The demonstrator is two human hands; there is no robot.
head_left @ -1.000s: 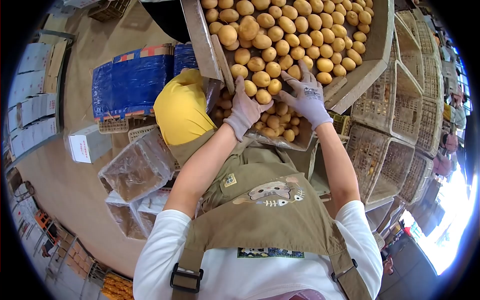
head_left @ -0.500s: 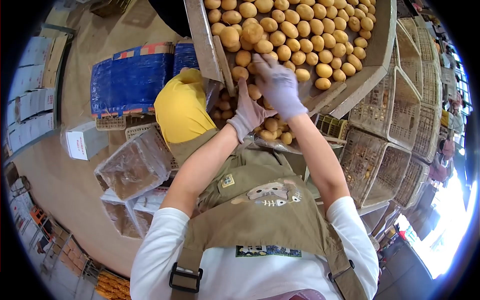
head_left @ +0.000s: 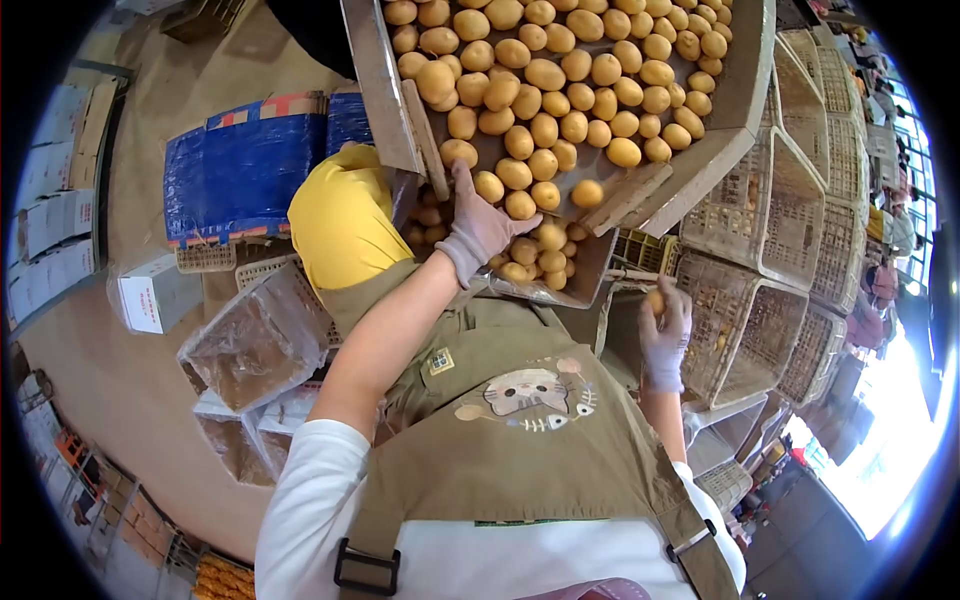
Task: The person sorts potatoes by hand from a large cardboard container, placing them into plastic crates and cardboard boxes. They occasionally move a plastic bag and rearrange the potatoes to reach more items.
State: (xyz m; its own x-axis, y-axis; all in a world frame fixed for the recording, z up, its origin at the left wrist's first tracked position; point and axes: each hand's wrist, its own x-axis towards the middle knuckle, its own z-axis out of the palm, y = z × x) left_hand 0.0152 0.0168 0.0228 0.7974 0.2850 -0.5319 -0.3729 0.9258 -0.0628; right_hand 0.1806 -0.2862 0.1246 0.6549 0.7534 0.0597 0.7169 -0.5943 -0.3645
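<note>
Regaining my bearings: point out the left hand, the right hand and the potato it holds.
Left hand (head_left: 480,224), head view: middle of the gloved hand.
Right hand (head_left: 666,338), head view: middle of the gloved hand.
Held potato (head_left: 655,301), head view: its uncovered side.

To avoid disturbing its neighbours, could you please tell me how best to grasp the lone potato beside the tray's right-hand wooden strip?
I'd grip the lone potato around its rounded middle from above: its top is uncovered and bare tray separates it from neighbouring potatoes.

The right fingers (head_left: 679,309) hold 1 potato (head_left: 655,301) near stacked crates (head_left: 727,325).
</note>
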